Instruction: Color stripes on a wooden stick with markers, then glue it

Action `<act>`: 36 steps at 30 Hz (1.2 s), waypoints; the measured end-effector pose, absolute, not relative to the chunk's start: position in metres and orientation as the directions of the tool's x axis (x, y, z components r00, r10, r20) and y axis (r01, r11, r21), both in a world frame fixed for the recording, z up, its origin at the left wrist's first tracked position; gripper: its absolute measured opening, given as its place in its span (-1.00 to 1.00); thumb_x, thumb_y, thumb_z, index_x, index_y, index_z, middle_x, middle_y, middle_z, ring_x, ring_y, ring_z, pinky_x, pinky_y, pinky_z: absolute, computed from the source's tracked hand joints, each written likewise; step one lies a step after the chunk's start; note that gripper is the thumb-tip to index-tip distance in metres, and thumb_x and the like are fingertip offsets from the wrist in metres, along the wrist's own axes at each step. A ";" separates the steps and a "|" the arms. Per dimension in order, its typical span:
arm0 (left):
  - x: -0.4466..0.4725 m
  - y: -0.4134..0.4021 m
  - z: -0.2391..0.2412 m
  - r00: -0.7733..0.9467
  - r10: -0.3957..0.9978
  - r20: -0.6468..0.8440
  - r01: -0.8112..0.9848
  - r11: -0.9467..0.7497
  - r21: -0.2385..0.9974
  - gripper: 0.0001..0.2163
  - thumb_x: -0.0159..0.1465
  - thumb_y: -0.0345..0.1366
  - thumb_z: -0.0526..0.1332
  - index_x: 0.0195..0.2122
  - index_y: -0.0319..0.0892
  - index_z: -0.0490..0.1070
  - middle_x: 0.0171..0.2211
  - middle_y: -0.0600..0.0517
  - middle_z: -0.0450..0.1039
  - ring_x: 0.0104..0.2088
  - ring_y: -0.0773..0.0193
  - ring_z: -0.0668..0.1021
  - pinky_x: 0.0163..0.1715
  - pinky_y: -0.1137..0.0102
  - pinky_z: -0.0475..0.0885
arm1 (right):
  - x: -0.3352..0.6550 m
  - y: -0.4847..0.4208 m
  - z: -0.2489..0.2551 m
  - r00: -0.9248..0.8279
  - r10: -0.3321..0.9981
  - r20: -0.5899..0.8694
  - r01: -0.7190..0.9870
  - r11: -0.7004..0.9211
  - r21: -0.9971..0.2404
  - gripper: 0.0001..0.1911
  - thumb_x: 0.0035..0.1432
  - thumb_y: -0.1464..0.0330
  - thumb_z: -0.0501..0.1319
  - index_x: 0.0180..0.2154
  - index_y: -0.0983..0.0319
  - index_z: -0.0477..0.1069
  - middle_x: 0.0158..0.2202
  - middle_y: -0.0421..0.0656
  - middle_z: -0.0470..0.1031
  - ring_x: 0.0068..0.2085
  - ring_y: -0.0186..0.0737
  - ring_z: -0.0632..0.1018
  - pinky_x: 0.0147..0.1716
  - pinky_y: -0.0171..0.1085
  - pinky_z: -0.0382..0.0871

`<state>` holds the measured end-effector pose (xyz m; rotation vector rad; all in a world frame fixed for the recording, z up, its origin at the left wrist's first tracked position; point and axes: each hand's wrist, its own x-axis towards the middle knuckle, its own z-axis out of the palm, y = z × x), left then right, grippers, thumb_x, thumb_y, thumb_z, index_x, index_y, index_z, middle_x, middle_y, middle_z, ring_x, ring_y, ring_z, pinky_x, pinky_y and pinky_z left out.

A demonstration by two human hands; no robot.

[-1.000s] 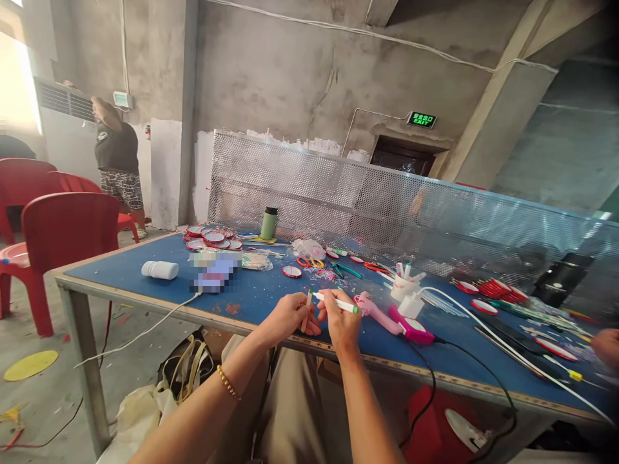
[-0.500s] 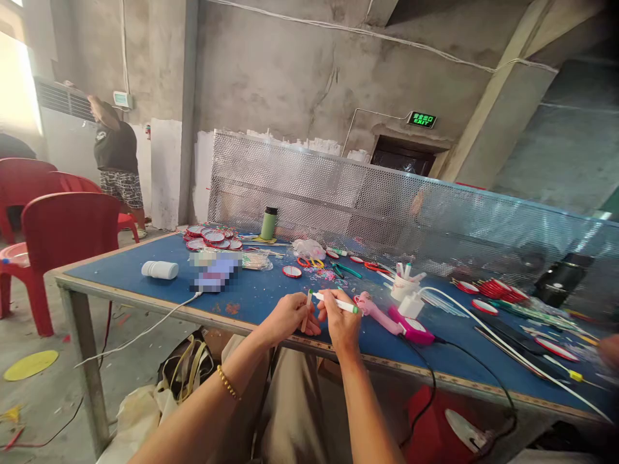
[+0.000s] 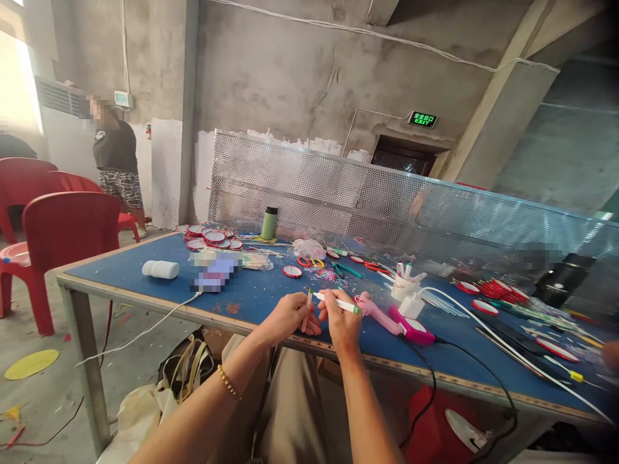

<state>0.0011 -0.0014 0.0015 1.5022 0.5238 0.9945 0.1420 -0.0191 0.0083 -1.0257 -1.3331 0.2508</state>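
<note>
Near the table's front edge, my left hand is closed on a thin flat wooden stick held upright. The stick's top end is green. My right hand grips a white marker with a green back end, its fingers pinched round the barrel. The marker's tip points left, at the stick's green top; whether they touch I cannot tell. Just right of my right hand lies a pink and magenta tool with a black cord. A round red-rimmed disc lies beyond my hands.
On the blue table are a white bottle, a blurred-out phone-like item, stacked red-rimmed discs, a green bottle, pliers and a white cup of markers. A perforated metal screen stands behind. White cables cross the edge.
Almost nothing differs: both hands keep the stick and marker in the same place. The view has shifted very slightly.
</note>
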 end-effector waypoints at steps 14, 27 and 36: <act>0.001 -0.002 0.001 0.532 0.799 0.282 -0.220 -0.191 0.957 -0.69 0.20 -0.01 0.25 -0.39 -0.14 0.26 -0.55 0.03 0.55 -0.47 0.17 0.68 -0.42 0.37 0.53 | 0.143 -0.018 0.007 0.292 0.683 0.670 0.374 0.563 -0.737 -0.69 0.21 0.14 0.21 -0.43 0.21 0.47 -0.60 -0.29 0.41 -0.66 -0.39 0.39 -0.63 -0.38 0.29; 0.001 -0.001 0.000 0.530 0.801 0.278 -0.216 -0.190 0.958 -0.70 0.21 -0.03 0.24 -0.38 -0.15 0.27 -0.54 0.02 0.56 -0.46 0.16 0.69 -0.41 0.37 0.54 | 0.143 -0.018 0.008 0.284 0.677 0.679 0.386 0.568 -0.727 -0.68 0.22 0.12 0.21 -0.42 0.21 0.48 -0.60 -0.29 0.42 -0.66 -0.38 0.40 -0.63 -0.37 0.30; 0.001 -0.001 0.000 0.532 0.800 0.276 -0.216 -0.187 0.958 -0.69 0.21 -0.01 0.25 -0.39 -0.15 0.26 -0.54 0.02 0.54 -0.44 0.14 0.69 -0.39 0.34 0.55 | 0.143 -0.018 0.007 0.275 0.679 0.681 0.385 0.571 -0.725 -0.67 0.23 0.11 0.20 -0.43 0.20 0.47 -0.60 -0.28 0.42 -0.67 -0.37 0.40 -0.63 -0.36 0.32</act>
